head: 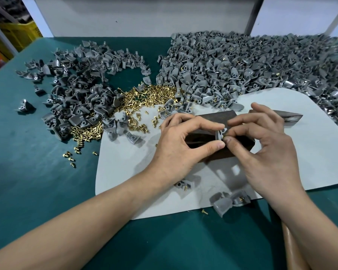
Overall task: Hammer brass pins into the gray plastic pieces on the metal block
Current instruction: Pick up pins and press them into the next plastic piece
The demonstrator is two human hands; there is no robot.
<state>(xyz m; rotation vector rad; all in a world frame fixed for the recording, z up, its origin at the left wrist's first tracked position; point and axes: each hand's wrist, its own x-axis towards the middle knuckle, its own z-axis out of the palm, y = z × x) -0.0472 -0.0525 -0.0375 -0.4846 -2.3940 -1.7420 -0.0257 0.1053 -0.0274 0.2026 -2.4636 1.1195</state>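
The left hand [183, 147] pinches a gray plastic piece [220, 134] between the tips of its thumb and forefinger, its other fingers curled behind. The right hand [265, 151] meets it from the other side, thumb and forefinger closed tightly on a brass pin [224, 136], of which only a speck shows against the piece's edge. How far the pin sits in the piece cannot be told. The right hand's remaining fingers are bent and spread above.

The piece is held just over the metal block [213, 116], a dark slab lying under both hands on a white mat [125, 164]. A second dark metal bar [287, 116] juts out to the right from behind the right hand's fingers.

On the mat's near edge lie a few gray pieces with brass pins showing in them [230, 200], and one more lies under the left wrist [185, 185]. Loose brass pins [148, 94] are heaped at the mat's far left corner and scatter onto the green table cover [47, 191]. A pile of gray pieces [76, 90] curves around them on the left, and a much bigger heap [242, 61] fills the far right, with brass glinting here and there in it. A tan rounded object [290, 248] enters at the bottom right edge.
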